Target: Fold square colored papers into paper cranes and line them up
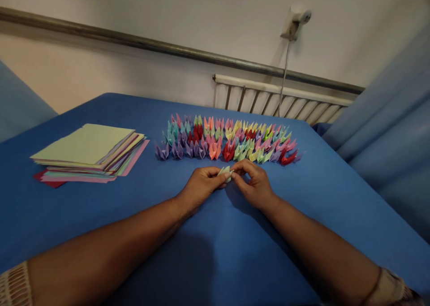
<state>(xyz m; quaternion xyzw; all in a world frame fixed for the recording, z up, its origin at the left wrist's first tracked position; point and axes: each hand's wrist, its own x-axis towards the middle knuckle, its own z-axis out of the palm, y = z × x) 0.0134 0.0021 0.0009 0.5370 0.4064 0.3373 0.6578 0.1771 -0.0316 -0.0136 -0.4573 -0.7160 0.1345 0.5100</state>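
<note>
Pinching a small pale-green folded paper (pixel 225 173) over the near middle of the blue-covered bench (pixel 336 198), the left grip (pixel 217 176) and right grip (pixel 233 171) meet at its opposite sides. Left of them lies a stack of coloured sheets (pixel 83 144) (a red sheet (pixel 55 180) pokes out underneath). Just beyond the hands stand rows of many-coloured folded figures (pixel 229 150). A blue curtain (pixel 396 131) hangs at the right; past the far edge, a white radiator (pixel 255 84) and metal rail (pixel 151 43) line the pale wall (pixel 168 10).

Dim light leaves soft shadows across the blue cloth (pixel 242 243), and fine detail looks smeared.
</note>
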